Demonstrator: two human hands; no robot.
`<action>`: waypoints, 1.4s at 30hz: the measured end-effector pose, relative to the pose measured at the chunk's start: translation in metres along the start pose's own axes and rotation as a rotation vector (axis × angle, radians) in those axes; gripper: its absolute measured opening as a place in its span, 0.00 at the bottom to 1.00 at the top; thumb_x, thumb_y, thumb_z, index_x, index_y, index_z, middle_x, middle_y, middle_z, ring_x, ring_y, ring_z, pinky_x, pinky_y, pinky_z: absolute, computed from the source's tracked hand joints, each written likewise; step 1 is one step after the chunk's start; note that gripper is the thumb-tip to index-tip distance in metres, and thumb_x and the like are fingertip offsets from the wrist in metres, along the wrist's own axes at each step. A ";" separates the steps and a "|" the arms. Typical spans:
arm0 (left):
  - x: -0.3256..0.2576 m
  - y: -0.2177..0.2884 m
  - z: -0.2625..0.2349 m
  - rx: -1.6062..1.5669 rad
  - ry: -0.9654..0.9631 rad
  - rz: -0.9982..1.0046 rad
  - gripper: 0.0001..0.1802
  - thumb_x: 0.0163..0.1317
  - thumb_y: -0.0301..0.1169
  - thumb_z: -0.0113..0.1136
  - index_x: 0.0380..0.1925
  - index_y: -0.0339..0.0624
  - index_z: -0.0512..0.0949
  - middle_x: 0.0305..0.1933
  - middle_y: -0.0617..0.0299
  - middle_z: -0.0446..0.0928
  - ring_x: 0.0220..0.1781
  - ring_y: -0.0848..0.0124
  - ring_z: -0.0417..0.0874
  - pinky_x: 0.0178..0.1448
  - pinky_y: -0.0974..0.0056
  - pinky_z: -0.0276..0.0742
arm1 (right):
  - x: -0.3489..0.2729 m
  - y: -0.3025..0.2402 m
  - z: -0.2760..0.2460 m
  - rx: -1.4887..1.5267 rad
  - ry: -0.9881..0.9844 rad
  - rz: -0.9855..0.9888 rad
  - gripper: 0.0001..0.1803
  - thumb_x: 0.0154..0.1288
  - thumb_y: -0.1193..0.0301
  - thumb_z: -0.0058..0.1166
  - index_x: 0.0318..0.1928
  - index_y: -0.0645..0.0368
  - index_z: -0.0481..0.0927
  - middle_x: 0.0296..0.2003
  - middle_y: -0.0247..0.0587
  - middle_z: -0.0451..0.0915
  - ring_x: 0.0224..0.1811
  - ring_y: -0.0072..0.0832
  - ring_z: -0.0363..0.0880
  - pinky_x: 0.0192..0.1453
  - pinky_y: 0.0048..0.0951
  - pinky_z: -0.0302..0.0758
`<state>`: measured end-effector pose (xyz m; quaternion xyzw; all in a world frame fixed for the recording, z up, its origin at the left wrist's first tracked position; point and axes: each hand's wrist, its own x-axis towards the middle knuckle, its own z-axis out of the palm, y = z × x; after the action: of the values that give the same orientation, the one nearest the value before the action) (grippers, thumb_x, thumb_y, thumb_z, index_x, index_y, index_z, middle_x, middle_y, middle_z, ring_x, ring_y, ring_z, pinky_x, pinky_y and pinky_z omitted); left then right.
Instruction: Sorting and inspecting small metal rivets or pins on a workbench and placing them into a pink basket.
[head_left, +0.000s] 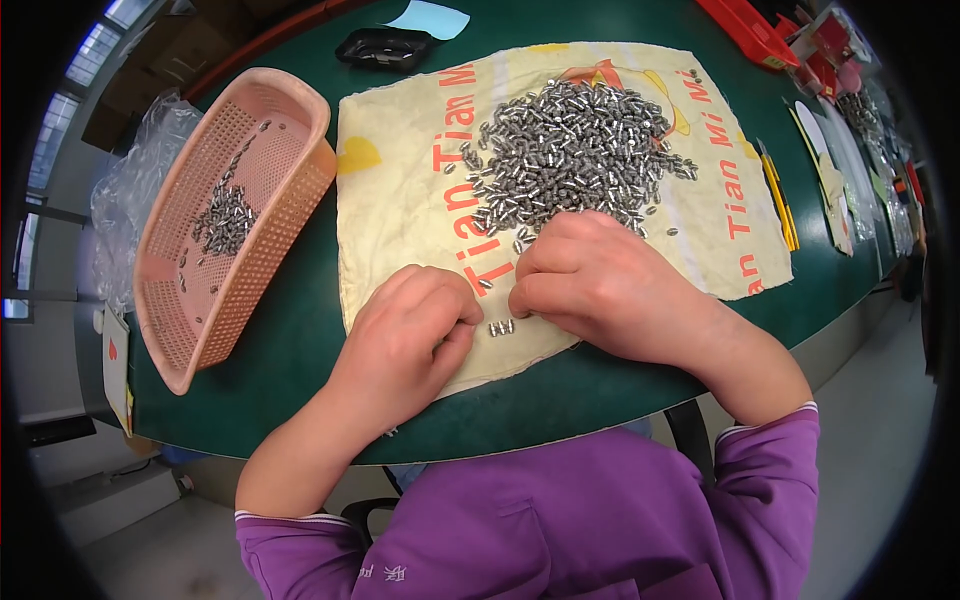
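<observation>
Small metal pins [501, 327] lie in a short row of about three on the cloth, right between the two hands, just off the right hand's fingertips [520, 303]; they look hard, smooth and light, the sort that roll or skid on a nudge, so my call is a pinch across the middle of each, thumb against forefinger; right hand [590, 285] is curled knuckles-up, fingers drawn together and tips pressed down at the cloth, and whether a pin sits under them I cannot tell; left hand [410, 335] is curled the same way, fingers bunched, thumb side turned toward the row, nothing visibly held; beyond the right knuckles spreads the big heap of pins [575, 150], far too many to count, hundreds by the look, with strays scattered along its near edge; one yellowish printed cloth [400, 200] carries the lot, soft and wrinkled, likely to drag if a finger catches it; out past the left hand, well apart, sits one pink perforated plastic basket [280, 130] with a small cluster of pins in it, a few dozen at a guess; beyond the basket, one crumpled clear plastic bag [135, 180]; beyond the cloth, one black tray [385, 47]; green tabletop [290, 350] underneath.
</observation>
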<state>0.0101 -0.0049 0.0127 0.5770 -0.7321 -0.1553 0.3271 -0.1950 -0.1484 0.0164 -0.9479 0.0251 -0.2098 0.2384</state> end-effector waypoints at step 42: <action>-0.003 0.007 -0.017 0.011 -0.083 -0.154 0.10 0.53 0.19 0.68 0.34 0.39 0.79 0.43 0.58 0.76 0.45 0.60 0.83 0.48 0.62 0.79 | -0.004 -0.004 0.002 0.066 0.005 0.055 0.08 0.50 0.80 0.61 0.32 0.55 0.84 0.34 0.35 0.77 0.43 0.39 0.77 0.46 0.40 0.77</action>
<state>0.0164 0.0024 0.0292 0.6264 -0.6994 -0.1995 0.2805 -0.1980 -0.1431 0.0156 -0.9380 0.0448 -0.2063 0.2751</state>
